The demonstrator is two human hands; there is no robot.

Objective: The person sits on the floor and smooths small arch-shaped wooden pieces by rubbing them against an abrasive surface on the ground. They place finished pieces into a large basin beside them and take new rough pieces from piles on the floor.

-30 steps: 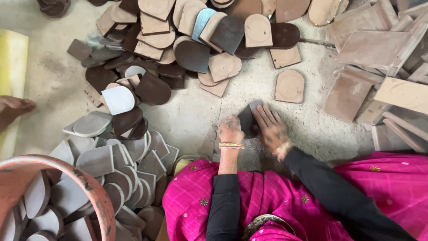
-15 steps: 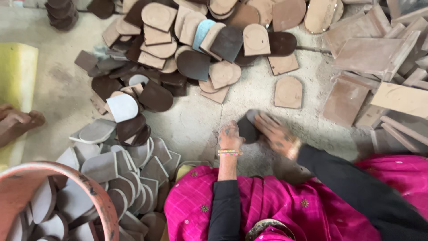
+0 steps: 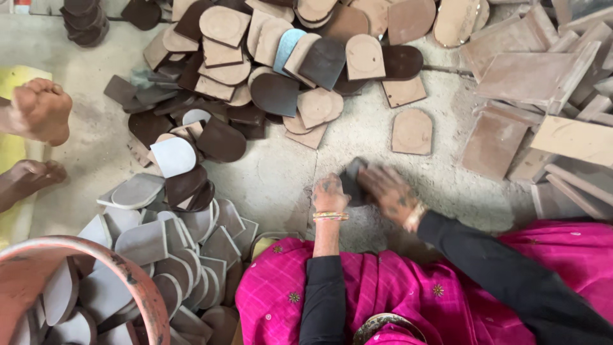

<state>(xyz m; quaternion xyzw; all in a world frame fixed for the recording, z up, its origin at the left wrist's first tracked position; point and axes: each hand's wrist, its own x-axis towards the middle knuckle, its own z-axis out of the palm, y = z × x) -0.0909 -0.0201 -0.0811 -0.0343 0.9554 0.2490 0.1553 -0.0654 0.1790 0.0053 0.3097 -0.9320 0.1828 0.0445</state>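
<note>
Both hands are on 1 dark heel-shaped piece (image 3: 353, 182) lying on the gritty floor (image 3: 274, 179), right in front of the knees. Left hand (image 3: 329, 195) pinches its near edge with curled fingers; right hand (image 3: 389, 191) lies flat across the far side, fingers spread and pressing down. I can't tell how much of the piece sits under the right palm.

Compared with 1 second back, the hands have barely moved, same spot and same dark piece, so to me this reads as working it in place rather than picking or sorting. What did change is the edge of the view: 2 bare feet (image 3: 38, 112) of another person now show at the left by the yellow mat (image 3: 16, 147).

Further out: a single tan piece (image 3: 412, 131) lies apart just beyond the hands, a big mixed pile (image 3: 274, 64) of brown, tan and grey cutouts beyond that, grey ones fanned out (image 3: 166, 236) at left near a rusty tub (image 3: 137, 287), and wooden blocks (image 3: 530, 76) to the right.
</note>
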